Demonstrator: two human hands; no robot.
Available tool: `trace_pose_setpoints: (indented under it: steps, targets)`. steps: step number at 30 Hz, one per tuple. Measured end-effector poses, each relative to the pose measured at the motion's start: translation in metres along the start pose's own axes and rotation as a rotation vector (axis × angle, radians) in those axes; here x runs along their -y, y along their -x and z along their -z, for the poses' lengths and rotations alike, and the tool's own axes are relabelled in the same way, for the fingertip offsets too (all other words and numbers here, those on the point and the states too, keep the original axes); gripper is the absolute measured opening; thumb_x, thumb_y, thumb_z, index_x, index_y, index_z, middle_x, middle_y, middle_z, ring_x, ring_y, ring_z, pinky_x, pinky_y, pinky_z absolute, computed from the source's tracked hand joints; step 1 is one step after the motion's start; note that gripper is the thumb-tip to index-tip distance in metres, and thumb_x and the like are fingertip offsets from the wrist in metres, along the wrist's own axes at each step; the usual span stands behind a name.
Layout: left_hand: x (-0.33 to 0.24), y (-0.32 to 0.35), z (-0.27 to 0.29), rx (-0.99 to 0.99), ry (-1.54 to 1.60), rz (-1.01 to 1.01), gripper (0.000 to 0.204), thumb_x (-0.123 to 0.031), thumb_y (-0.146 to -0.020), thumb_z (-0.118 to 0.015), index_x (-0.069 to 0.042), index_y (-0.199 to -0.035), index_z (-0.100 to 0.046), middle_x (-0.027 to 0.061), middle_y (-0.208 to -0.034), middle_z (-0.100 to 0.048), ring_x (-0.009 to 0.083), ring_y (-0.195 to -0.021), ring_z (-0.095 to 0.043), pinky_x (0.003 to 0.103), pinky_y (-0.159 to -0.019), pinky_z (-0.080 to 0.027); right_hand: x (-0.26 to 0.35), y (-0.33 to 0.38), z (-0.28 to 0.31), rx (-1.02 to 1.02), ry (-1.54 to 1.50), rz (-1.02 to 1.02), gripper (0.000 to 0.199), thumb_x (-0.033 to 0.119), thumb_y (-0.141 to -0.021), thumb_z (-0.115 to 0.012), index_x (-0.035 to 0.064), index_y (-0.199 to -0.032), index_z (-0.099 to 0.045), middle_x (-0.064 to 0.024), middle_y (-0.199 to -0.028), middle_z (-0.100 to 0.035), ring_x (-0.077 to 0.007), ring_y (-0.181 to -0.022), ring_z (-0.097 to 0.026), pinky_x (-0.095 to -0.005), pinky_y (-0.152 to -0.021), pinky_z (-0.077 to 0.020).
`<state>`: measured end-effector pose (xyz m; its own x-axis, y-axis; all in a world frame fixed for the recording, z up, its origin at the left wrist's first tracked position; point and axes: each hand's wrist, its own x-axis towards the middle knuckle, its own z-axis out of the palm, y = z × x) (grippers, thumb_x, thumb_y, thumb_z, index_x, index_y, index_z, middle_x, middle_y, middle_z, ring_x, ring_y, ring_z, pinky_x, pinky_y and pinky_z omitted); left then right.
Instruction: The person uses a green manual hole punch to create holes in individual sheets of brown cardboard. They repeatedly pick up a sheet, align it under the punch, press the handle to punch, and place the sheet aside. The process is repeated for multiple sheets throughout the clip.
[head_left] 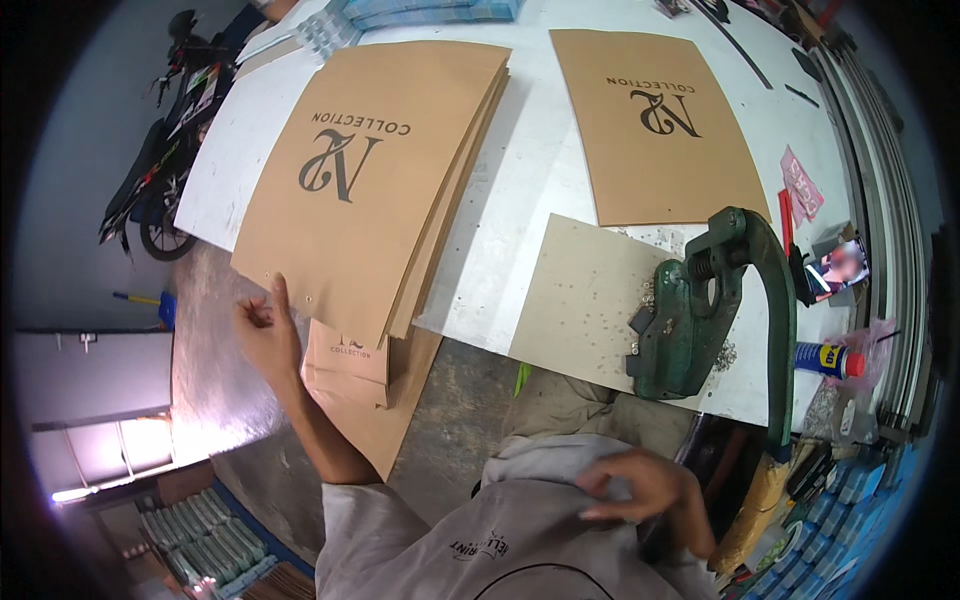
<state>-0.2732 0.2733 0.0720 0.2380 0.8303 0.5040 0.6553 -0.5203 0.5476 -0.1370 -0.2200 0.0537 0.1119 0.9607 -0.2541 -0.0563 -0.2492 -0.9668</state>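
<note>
A stack of brown paper bags (370, 230) with dark printing lies at the left of the white table, its near end reaching past the table's edge. At that near corner is my left hand (268, 330), one finger raised against the paper and the others loosely bent; nothing shows in it. Two small eyelets or holes mark the top bag's near edge. My right hand (640, 490) hovers before my shirt, slightly blurred, fingers apart and without anything visible in them. A green hand press (690, 310) with a long curved lever stands at the table's near right.
Under the press lies a grey board (565, 290) strewn with small metal bits. Another brown bag (660, 170) lies behind it. More brown bags (345, 360) sit lower, below the stack. A spray can (825, 359) and phone (838, 270) are at the right; a motorbike (165, 170) stands left.
</note>
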Motion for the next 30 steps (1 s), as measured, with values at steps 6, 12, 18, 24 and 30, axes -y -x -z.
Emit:
trace_pose_setpoints:
  steps: [6,12,18,24,30]
  targets:
    - [0.009,-0.17,-0.105,0.117,0.02,-0.321,0.07,-0.062,-0.09,-0.073,0.005,-0.109,-0.07,0.022,-0.108,-0.072,0.0305,-0.103,-0.068,0.04,-0.092,-0.053,0.01,-0.203,0.02,-0.718,-0.055,0.319,0.045,0.025,-0.093,-0.079,-0.0009,-0.125,-0.061,-0.0151,-0.106,-0.072,-0.0243,-0.099,-0.072,-0.0369,-0.089,-0.0564]
    - [0.068,-0.31,-0.188,0.995,-0.196,0.103,0.09,-0.079,-0.093,-0.051,0.001,-0.131,-0.066,0.0175,-0.114,-0.068,0.0245,-0.096,-0.064,0.039,-0.083,-0.051,0.046,-0.35,0.096,-1.018,-0.116,0.096,0.105,0.057,-0.09,-0.071,-0.0196,-0.149,-0.028,-0.0398,-0.143,-0.049,-0.0452,-0.137,-0.051,-0.0451,-0.116,-0.0403]
    - [0.032,-0.317,-0.222,1.105,0.09,0.217,0.089,-0.078,-0.094,-0.052,-0.003,-0.141,-0.061,0.0135,-0.113,-0.068,0.0232,-0.102,-0.063,0.039,-0.093,-0.049,0.069,-0.405,0.163,-0.944,-0.177,0.088,0.118,0.053,-0.09,-0.07,-0.0242,-0.152,-0.007,-0.0423,-0.155,-0.03,-0.0496,-0.148,-0.033,-0.0432,-0.123,-0.0307]
    - [0.031,-0.324,-0.249,1.333,0.401,0.228,0.083,-0.066,-0.103,-0.045,-0.001,-0.155,-0.043,0.018,-0.147,-0.058,0.025,-0.128,-0.062,0.038,-0.105,-0.052,0.076,-0.448,0.17,-1.058,-0.153,-0.02,0.122,0.051,-0.088,-0.071,-0.0191,-0.154,0.004,-0.0388,-0.163,-0.01,-0.0495,-0.154,-0.014,-0.0496,-0.127,-0.0218]
    - [0.002,-0.315,-0.226,1.318,0.503,0.35,0.077,-0.062,-0.104,-0.048,0.003,-0.147,-0.05,0.0177,-0.134,-0.066,0.0251,-0.123,-0.064,0.037,-0.102,-0.053,0.078,-0.437,0.173,-1.055,-0.235,0.054,0.124,0.055,-0.089,-0.07,-0.0166,-0.156,0.006,-0.0381,-0.164,-0.008,-0.0487,-0.155,-0.012,-0.0498,-0.127,-0.019]
